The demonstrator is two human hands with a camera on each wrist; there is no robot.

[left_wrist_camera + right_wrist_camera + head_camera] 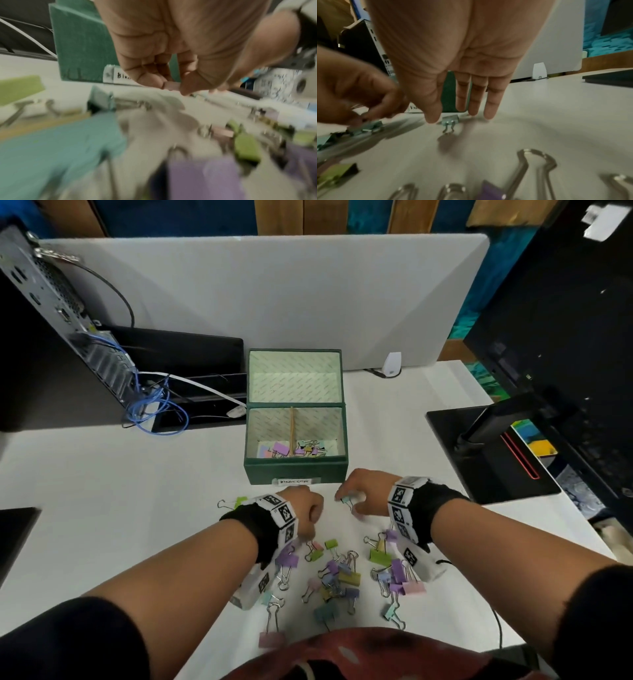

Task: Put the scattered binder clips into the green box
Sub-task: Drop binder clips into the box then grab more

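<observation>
The green box [294, 470] stands open in the middle of the white table, with a few binder clips [301, 448] in its two compartments. Many coloured binder clips [339, 577] lie scattered between my forearms. Just in front of the box my left hand [305, 508] is curled; its thumb and fingertips pinch a small pale pink clip [171, 85] low over the table. To its right, my right hand [359, 498] points straight fingers down around a small mint clip [450, 119] that stands on the table between thumb and fingers [474, 102]; whether they touch it is unclear.
A computer tower [51, 302] with blue cables [154, 409] stands at the back left. A black monitor base [489, 453] lies to the right. A white divider panel [274, 296] closes the back. The table's near edge is at my body.
</observation>
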